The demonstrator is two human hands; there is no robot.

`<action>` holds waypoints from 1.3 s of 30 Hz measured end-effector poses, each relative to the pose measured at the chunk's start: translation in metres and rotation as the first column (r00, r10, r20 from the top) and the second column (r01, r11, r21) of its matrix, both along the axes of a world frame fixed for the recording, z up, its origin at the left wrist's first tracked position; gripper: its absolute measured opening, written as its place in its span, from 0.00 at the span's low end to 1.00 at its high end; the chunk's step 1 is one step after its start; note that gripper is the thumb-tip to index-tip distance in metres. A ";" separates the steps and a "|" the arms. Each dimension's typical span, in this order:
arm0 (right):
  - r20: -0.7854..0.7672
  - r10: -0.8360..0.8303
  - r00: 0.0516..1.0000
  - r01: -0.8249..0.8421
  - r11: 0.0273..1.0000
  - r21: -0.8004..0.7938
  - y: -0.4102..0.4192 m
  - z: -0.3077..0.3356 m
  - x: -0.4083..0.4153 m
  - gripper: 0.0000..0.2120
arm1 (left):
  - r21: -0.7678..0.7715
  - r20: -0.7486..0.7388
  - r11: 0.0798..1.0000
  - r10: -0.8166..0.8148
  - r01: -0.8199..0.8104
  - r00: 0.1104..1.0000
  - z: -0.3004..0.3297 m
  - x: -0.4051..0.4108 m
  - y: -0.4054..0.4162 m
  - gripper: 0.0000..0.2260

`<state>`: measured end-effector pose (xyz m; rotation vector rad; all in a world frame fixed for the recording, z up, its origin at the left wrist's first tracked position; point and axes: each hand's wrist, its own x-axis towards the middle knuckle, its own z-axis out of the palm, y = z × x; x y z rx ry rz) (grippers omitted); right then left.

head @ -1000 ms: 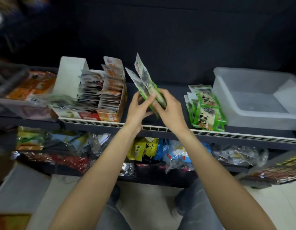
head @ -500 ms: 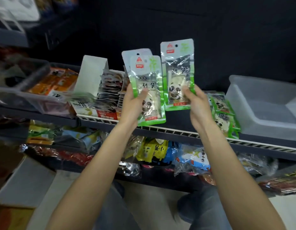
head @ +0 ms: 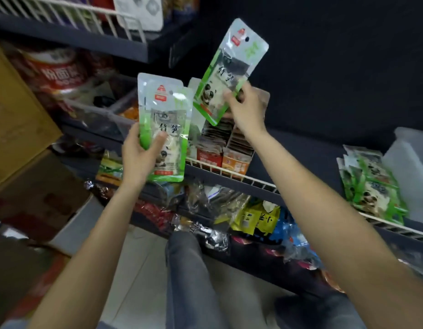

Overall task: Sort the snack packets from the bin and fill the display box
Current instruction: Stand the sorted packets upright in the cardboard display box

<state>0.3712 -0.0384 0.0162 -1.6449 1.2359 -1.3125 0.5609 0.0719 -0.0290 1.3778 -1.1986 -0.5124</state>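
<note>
My left hand (head: 141,157) grips a green panda packet (head: 164,129) upright, long axis vertical, just left of the display box (head: 226,148) on the shelf. My right hand (head: 245,108) pinches a second packet (head: 229,70), tilted, directly above the box, so it's nearer. More green packets (head: 372,186) lie far right by the clear bin (head: 410,162).

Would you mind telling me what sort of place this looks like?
Probably a small shop's snack aisle or stockroom. Wire-edged shelves carry a display box packed with sachets, loose snack bags crowd the shelf below, and cardboard cartons stand at the left.
</note>
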 end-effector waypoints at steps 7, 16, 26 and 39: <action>-0.293 -0.099 0.951 0.049 0.983 -0.175 -0.027 -0.022 0.047 0.12 | 0.039 -0.005 0.999 0.026 -0.025 1.000 0.003 0.029 -0.004 0.11; -0.233 0.075 0.970 -0.086 0.996 -0.039 0.009 -0.016 0.044 0.17 | 0.077 -0.161 0.997 -0.019 0.032 0.987 -0.002 0.029 -0.010 0.14; -0.136 0.285 0.949 -0.252 0.942 0.221 0.027 0.005 0.009 0.07 | 0.175 -0.435 0.964 -0.105 0.198 0.894 0.004 0.001 -0.016 0.25; -0.239 -0.132 0.962 0.102 0.985 -0.136 -0.028 -0.004 0.025 0.04 | -0.201 -0.090 0.980 -0.008 -0.011 0.996 0.022 0.029 0.003 0.09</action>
